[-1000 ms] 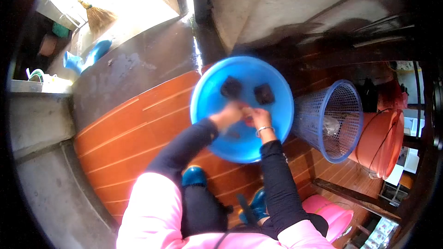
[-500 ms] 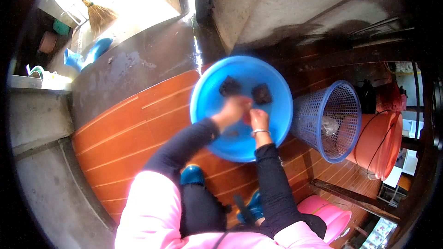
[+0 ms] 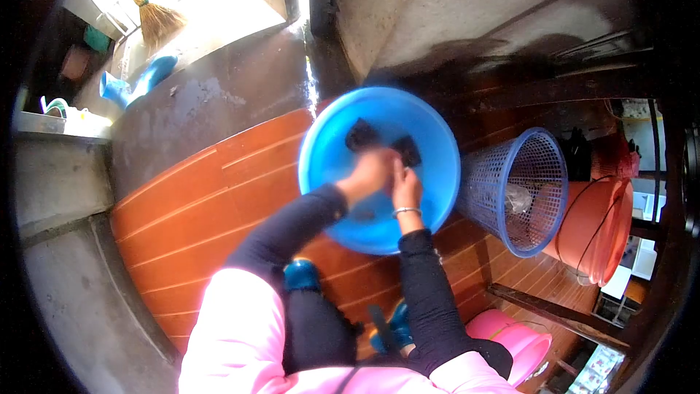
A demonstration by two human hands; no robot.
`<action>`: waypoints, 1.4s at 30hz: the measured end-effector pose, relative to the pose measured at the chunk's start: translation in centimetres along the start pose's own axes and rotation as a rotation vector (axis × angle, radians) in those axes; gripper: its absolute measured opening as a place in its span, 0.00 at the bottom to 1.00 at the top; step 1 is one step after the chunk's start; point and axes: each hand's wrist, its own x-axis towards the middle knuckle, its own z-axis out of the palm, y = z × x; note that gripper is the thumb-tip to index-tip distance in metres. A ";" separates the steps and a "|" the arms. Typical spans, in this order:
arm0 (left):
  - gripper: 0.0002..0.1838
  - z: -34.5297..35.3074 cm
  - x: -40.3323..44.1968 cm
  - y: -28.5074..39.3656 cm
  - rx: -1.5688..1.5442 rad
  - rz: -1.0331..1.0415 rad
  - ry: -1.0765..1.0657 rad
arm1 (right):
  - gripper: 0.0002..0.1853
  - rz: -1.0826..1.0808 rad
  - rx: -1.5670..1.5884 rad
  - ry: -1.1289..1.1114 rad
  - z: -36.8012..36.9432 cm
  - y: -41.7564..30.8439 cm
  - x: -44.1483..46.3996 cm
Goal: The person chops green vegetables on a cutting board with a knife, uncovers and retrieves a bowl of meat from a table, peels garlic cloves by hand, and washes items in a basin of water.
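A round blue basin [image 3: 310, 175] stands on the floor in front of me, with two dark, squarish pieces lying at its far side: a left dark piece [image 3: 360, 133] and a right dark piece [image 3: 407, 150]. Over the middle of the basin my left hand [image 3: 370, 174] is smeared by motion, so its fingers do not show clearly. My right hand [image 3: 407, 190], with a bracelet at the wrist, is right beside it, fingers drawn together in a pinch. Whatever lies between the fingertips is too small or blurred to name.
To the right a purple mesh basket [image 3: 503, 182] lies on its side, against orange-red tubs [image 3: 590, 230]. A pink tub [image 3: 521, 346] is near my right leg. Blue boots [image 3: 138, 82] and a straw broom [image 3: 157, 22] are at the upper left. Wooden beams run along the right.
My right hand has shifted slightly up, toward the right dark piece, and its fingertips now overlap that piece's edge. The left hand stays close by, still blurred.
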 end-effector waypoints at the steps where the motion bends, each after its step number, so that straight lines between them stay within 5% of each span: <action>1: 0.13 0.4 0.5 -1.0 0.001 0.000 0.000 | 0.24 -0.056 -0.142 -0.008 0.1 0.2 0.2; 3: 0.12 1.5 1.8 -3.7 0.060 0.322 0.147 | 0.23 -0.119 -0.188 0.093 0.9 1.3 0.6; 4: 0.12 1.5 1.2 -2.7 0.060 0.322 0.146 | 0.23 -0.183 -0.234 0.193 1.1 1.7 0.7; 6: 0.11 1.2 -1.1 1.9 0.585 0.343 0.231 | 0.21 -0.211 -0.308 0.164 0.8 1.7 0.6; 8: 0.11 1.4 -1.4 2.7 0.614 0.228 0.241 | 0.20 -0.237 -0.388 0.126 0.5 1.5 0.3; 11: 0.11 1.3 -0.6 1.8 0.595 0.353 0.181 | 0.18 -0.260 -0.348 0.222 0.0 1.0 0.4; 23: 0.14 2.8 0.6 -0.6 -0.264 0.086 0.120 | 0.15 -0.326 -0.140 0.281 -1.0 -1.0 0.3; 26: 0.15 2.1 0.1 1.7 -0.274 0.243 0.067 | 0.18 -0.249 -0.031 0.268 -1.7 -2.0 0.6; 28: 0.16 1.5 -1.0 4.6 -0.657 -0.109 -0.027 | 0.18 -0.332 -0.046 0.306 -1.7 -1.9 0.9; 29: 0.16 1.4 -0.4 3.6 -0.659 -0.108 -0.028 | 0.18 -0.334 -0.047 0.307 -1.9 -2.0 1.0; 31: 0.17 0.7 0.9 2.3 -0.508 0.086 -0.042 | 0.16 0.103 0.503 0.044 -2.4 -2.0 1.3; 35: 0.17 -1.4 1.1 4.9 -0.595 0.023 -0.180 | 0.14 0.105 0.643 -0.021 -1.7 -0.5 0.8; 38: 0.13 -3.1 0.7 6.1 -0.611 0.021 -0.207 | 0.14 0.279 0.521 -0.290 -0.9 1.9 1.2; 41: 0.10 -4.5 0.7 5.9 -0.558 0.061 -0.165 | 0.16 -0.297 -0.822 -0.707 0.9 2.5 1.5; 42: 0.08 -4.7 1.2 4.8 -0.443 0.213 -0.163 | 0.16 -0.297 -0.821 -0.709 1.6 2.1 0.4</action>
